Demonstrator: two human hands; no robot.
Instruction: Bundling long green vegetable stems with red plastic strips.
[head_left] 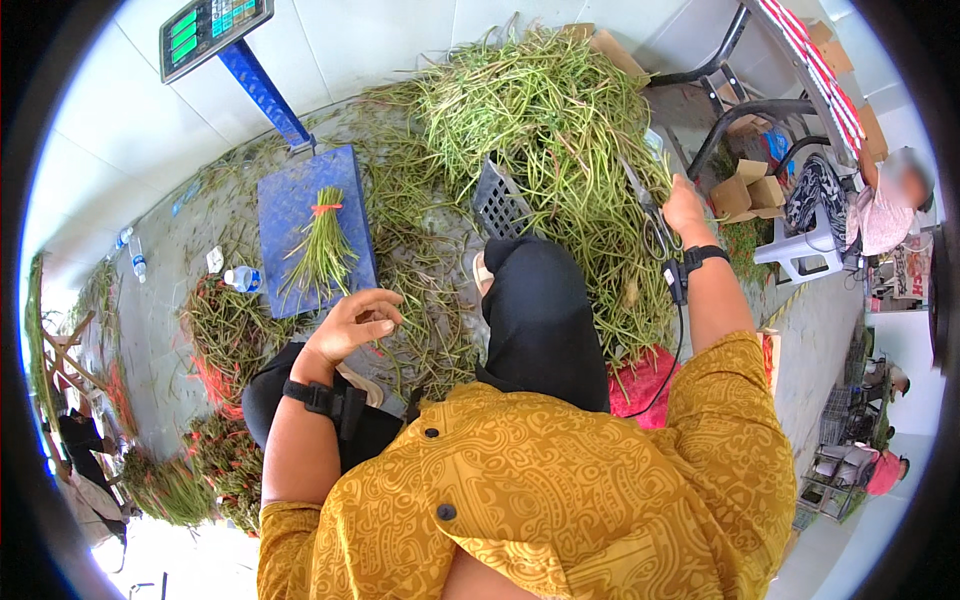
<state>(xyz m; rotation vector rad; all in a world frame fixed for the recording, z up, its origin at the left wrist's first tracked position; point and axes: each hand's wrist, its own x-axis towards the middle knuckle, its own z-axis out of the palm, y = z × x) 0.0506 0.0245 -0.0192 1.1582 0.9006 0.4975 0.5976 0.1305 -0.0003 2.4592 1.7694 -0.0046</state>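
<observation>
My left hand (pixel 358 325) is raised over the near edge of a blue platform scale (pixel 275 225), its fingers loosely curved and apart, holding nothing. On that platform lies a bunch of green stems (pixel 325 240) bound with a red band. At the right side of a big heap of loose green stems (pixel 540 110), my right hand (pixel 685 212) is closed on a pair of scissors (pixel 650 215). The blades point away over the heap. Exactly how my fingers sit on the handles is partly hidden.
A dark plastic crate (pixel 500 200) pokes from the heap. Banded bundles (pixel 220 330) and a water bottle (pixel 243 279) are at left, below the scale's display (pixel 213 33). Cardboard boxes (pixel 745 190), a white stool (pixel 800 250) and another person (pixel 880 220) are at right.
</observation>
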